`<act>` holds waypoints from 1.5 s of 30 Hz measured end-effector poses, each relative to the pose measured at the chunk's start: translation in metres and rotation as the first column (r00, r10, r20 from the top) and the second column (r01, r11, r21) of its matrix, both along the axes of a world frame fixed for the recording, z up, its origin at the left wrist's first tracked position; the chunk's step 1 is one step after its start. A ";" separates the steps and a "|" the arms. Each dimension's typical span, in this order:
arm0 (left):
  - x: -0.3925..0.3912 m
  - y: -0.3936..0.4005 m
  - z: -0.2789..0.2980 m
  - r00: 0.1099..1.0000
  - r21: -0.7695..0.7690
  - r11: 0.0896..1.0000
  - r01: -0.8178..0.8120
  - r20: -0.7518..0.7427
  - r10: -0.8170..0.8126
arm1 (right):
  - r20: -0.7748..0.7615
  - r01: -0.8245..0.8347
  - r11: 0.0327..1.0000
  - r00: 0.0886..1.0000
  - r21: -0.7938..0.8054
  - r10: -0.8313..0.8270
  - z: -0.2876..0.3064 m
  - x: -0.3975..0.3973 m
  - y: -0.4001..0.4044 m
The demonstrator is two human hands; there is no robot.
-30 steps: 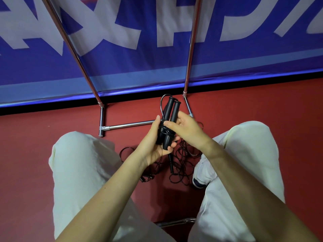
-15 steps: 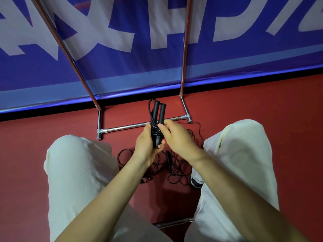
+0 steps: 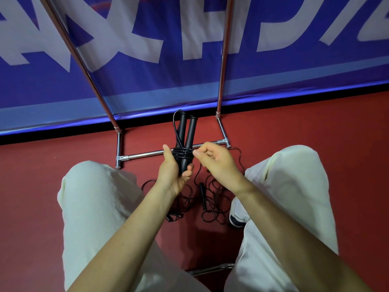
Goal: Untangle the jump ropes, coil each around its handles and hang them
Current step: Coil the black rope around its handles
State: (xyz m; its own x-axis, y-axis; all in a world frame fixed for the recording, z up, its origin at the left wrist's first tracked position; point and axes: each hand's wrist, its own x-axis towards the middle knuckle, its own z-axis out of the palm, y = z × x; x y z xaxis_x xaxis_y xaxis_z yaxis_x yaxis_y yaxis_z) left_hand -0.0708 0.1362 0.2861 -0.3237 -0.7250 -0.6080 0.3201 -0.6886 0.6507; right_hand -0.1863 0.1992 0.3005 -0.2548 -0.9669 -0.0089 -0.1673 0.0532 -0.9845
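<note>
My left hand (image 3: pixel 173 173) grips two black jump-rope handles (image 3: pixel 186 135) held side by side and pointing away from me. Several turns of thin black cord (image 3: pixel 182 153) are wound round their middle, and a loop of cord rises beside the left handle. My right hand (image 3: pixel 216 161) is just to the right of the coil, its thumb and forefinger pinched together at the cord's edge; whether cord lies between them I cannot tell. On the red floor between my knees lies a tangle of black rope (image 3: pixel 212 203) with another black handle (image 3: pixel 203 194) in it.
A chrome rack stands ahead: a low crossbar (image 3: pixel 145 154) on the floor and two uprights (image 3: pixel 222 66) rising in front of a blue banner (image 3: pixel 189 39). My knees in pale trousers flank the tangle. A white shoe (image 3: pixel 236 213) sits beside the rope. A metal bar (image 3: pixel 212 269) lies near me.
The handles have been lifted a little further from me. My right hand has come off the bundle and now sits to its right, pinching at the wound cord.
</note>
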 end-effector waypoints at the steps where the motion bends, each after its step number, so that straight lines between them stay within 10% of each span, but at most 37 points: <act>1: 0.000 0.000 -0.001 1.000 0.015 1.000 -0.008 -0.017 0.008 | -0.001 -0.010 1.000 1.000 -0.008 0.010 0.001 0.000 -0.001; 11: 0.003 -0.005 0.008 1.000 -0.021 1.000 -0.009 -0.027 0.008 | -0.079 -0.046 0.999 0.996 -0.009 0.045 0.002 -0.010 -0.008; 24: 0.013 0.007 0.026 0.793 0.138 0.788 0.600 -0.231 -0.563 | 0.187 -0.232 0.973 0.956 0.011 0.226 0.004 -0.014 -0.007; 36: 0.004 0.018 0.008 0.922 -0.176 0.927 0.330 0.271 -0.277 | -0.190 0.218 0.967 0.963 0.132 -0.191 -0.014 -0.006 -0.013; 45: 0.007 0.012 0.010 0.943 -0.169 0.949 0.267 0.250 -0.220 | -0.059 -0.187 0.970 0.978 0.154 0.198 -0.004 -0.013 -0.004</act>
State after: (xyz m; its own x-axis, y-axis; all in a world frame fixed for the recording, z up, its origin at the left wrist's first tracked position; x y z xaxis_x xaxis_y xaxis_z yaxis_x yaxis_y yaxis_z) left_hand -0.0635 0.1485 0.2964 -0.3767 -0.7542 -0.5378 -0.0123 -0.5765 0.8170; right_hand -0.1997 0.1951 0.2969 -0.0696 -0.9874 -0.1421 -0.2603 0.1555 -0.9529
